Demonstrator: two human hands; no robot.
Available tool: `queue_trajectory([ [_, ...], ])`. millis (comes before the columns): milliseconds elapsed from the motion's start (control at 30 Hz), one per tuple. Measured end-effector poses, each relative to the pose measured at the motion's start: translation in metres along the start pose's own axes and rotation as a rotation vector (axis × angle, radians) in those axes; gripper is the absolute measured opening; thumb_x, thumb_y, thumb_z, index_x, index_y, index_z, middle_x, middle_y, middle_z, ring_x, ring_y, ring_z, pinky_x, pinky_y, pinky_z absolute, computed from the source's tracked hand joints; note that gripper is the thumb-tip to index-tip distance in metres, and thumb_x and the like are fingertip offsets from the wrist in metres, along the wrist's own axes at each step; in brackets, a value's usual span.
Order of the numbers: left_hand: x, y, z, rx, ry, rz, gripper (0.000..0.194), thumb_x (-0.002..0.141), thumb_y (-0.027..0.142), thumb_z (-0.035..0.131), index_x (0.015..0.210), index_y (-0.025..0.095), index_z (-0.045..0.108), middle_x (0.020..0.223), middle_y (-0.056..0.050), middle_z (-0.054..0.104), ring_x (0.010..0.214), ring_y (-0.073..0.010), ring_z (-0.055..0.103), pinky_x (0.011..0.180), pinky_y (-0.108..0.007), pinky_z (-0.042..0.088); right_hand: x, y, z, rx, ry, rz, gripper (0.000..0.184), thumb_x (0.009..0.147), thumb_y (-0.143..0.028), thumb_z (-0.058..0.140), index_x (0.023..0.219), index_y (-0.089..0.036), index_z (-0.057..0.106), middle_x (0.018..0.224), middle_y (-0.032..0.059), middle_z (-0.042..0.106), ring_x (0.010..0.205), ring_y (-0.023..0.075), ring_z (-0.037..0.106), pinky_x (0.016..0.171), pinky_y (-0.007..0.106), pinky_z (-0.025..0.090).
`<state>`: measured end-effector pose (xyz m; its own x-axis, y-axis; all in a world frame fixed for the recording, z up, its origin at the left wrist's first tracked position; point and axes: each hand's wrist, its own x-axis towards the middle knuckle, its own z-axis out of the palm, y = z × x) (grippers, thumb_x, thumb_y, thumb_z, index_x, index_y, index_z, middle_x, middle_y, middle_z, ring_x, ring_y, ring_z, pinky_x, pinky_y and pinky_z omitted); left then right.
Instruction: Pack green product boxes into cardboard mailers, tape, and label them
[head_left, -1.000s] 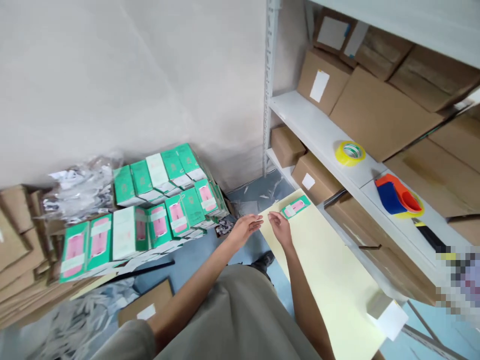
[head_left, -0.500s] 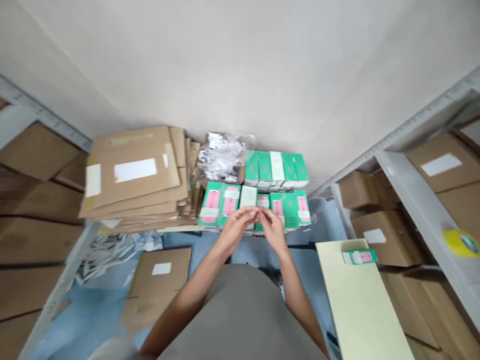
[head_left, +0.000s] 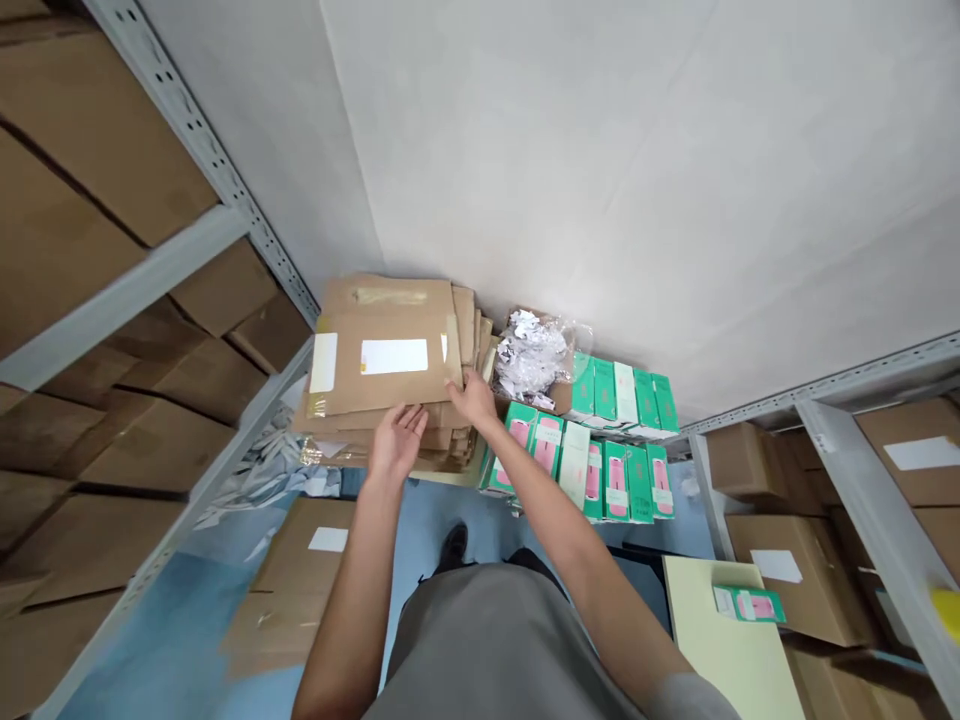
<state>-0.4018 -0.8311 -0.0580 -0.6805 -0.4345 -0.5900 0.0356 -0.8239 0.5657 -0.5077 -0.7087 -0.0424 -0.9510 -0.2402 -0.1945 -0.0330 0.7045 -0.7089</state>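
Observation:
A stack of flattened cardboard boxes lies against the wall, and its top flattened cardboard box [head_left: 390, 390] carries white labels and strips of clear tape. My right hand [head_left: 474, 398] pinches the front right corner of that top piece, with the thumb on its upper face. At the front edge of the stack is my left hand [head_left: 397, 442], palm up, fingers apart and holding nothing. Whether its fingertips touch the cardboard I cannot tell. Just right of the stack stands an open carton of crumpled silvery-white scraps [head_left: 531, 355] in clear plastic.
Two rows of green boxes [head_left: 628, 470] with pink pictures stand right of the stack. One green box [head_left: 748, 604] lies on a pale yellow table [head_left: 727, 660]. Shelves of brown cartons [head_left: 165, 440] flank both sides. A flattened carton [head_left: 289, 570] lies on the blue floor.
My view has swung left from the yellow table to the cardboard stack. Both hands, close together before, have parted and reached the stack; the right has taken hold of the top piece's corner.

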Motion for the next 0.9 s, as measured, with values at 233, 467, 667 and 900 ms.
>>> queue_trajectory([
  [233,0.008,0.012,-0.010,-0.042,0.014,-0.208,0.009,0.097,0.017,0.068,0.093,0.023,0.063,0.101,-0.012,0.077,0.102,-0.0206,0.078,0.092,-0.032,0.069,0.014,-0.009,0.020,0.237,-0.015,0.153,0.040,0.092,-0.058,0.088,0.104,-0.026,0.067,0.111,0.0102,0.084,0.117,0.0319,0.082,0.098,0.043,0.069],
  [467,0.005,0.008,-0.011,-0.008,0.003,-0.075,0.012,0.099,0.034,0.075,0.108,0.028,0.071,0.117,-0.007,0.081,0.119,-0.0227,0.078,0.105,-0.038,0.068,-0.043,-0.004,-0.012,0.501,0.041,-0.142,0.047,0.091,-0.069,0.080,0.097,-0.026,0.061,0.106,0.0034,0.079,0.104,0.0258,0.076,0.094,0.037,0.068],
  [667,-0.032,-0.035,0.037,0.063,-0.328,0.070,0.031,0.092,0.042,0.090,0.115,0.026,0.079,0.135,-0.006,0.085,0.148,-0.0254,0.070,0.123,-0.038,0.060,-0.153,0.060,-0.054,0.743,0.247,-0.047,0.049,0.088,-0.060,0.090,0.119,-0.026,0.074,0.123,0.0094,0.085,0.117,0.0305,0.079,0.106,0.043,0.068],
  [900,-0.096,-0.131,0.103,0.320,-0.621,-0.125,0.065,0.076,0.053,0.109,0.125,0.023,0.081,0.139,-0.011,0.085,0.143,-0.0290,0.075,0.125,-0.041,0.058,-0.273,0.205,-0.131,0.717,1.020,0.308,0.073,0.083,-0.074,0.089,0.132,-0.023,0.070,0.127,0.0144,0.083,0.116,0.0311,0.079,0.104,0.050,0.066],
])
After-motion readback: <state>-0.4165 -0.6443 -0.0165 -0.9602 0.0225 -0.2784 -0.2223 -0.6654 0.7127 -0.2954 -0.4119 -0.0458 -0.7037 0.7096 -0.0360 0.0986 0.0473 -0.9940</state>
